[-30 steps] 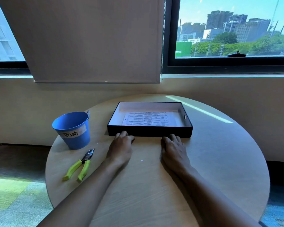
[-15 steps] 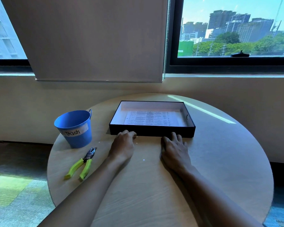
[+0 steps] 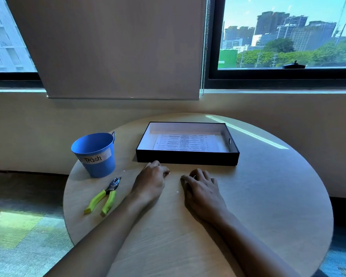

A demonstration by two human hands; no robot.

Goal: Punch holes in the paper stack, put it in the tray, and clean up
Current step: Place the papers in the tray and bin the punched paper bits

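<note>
The printed paper stack lies flat inside the black tray at the far middle of the round table. My left hand rests palm down just in front of the tray's near wall, fingers curled, holding nothing. My right hand lies palm down beside it, a little nearer to me, fingers loosely apart and empty. A tiny white paper dot sits on the table between the hands. The green-handled hole punch lies left of my left hand. The blue bucket labelled "Trash" stands upright behind the punch.
The round wooden table ends close behind the tray, with a wall and window sill beyond. Another small white speck lies near the bucket's base. Carpeted floor lies beyond the left edge.
Both hands have drawn back from the tray's front wall toward me and closer together. My right hand moved left and no longer touches the tray.
</note>
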